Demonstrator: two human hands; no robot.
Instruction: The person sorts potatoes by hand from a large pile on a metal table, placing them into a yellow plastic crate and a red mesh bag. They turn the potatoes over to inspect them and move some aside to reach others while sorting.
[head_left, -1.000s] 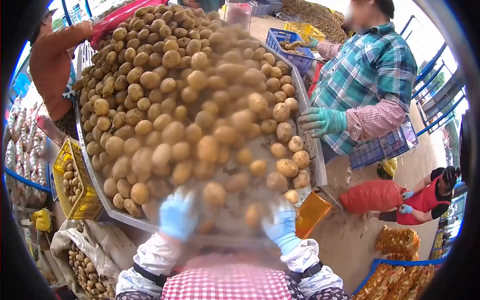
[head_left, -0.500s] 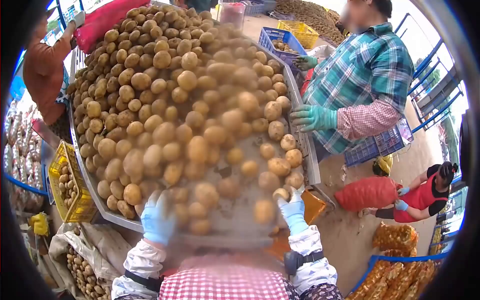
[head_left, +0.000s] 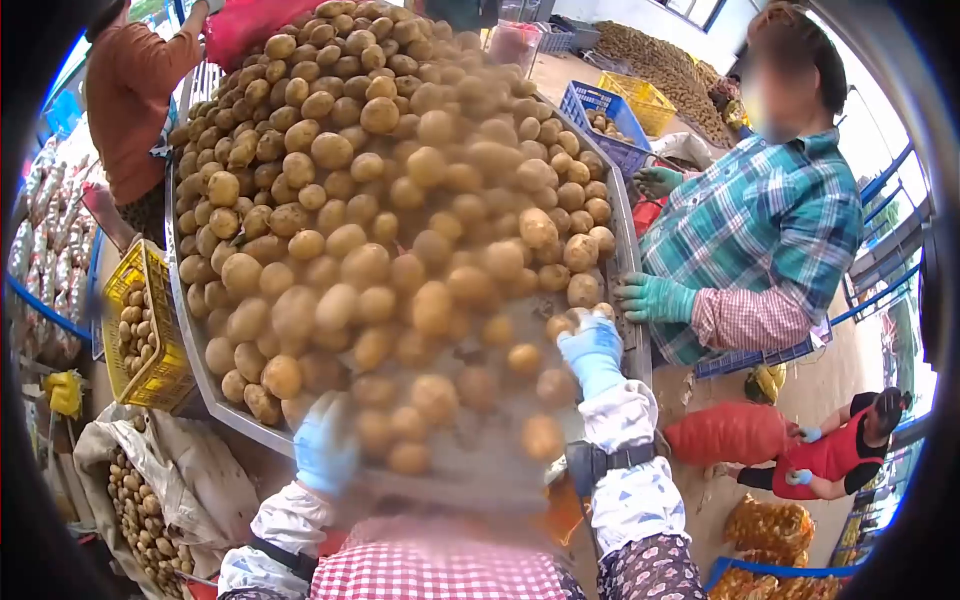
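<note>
A big metal sorting table [head_left: 632, 330] carries a deep heap of brown potatoes [head_left: 380, 200]. My right hand [head_left: 592, 350], in a blue glove, reaches up along the table's right side and closes around a small potato [head_left: 578, 321] at its fingertips. My left hand [head_left: 322, 448], also in a blue glove, rests among blurred potatoes at the near edge; its fingers look spread and it holds nothing I can make out. White patterned sleeves cover both of my forearms.
A person in a plaid shirt stands at the right with a green-gloved hand [head_left: 655, 298] on the rim. Another person in orange [head_left: 130, 100] works far left. Yellow crate [head_left: 140, 330] and open sack [head_left: 140, 500] of potatoes lower left; blue crate [head_left: 610, 125] behind; red sacks [head_left: 725, 435] right.
My right hand has moved up and forward along the right edge of the table to a small potato. My left hand has stayed near the front edge. The view has tilted upward.
</note>
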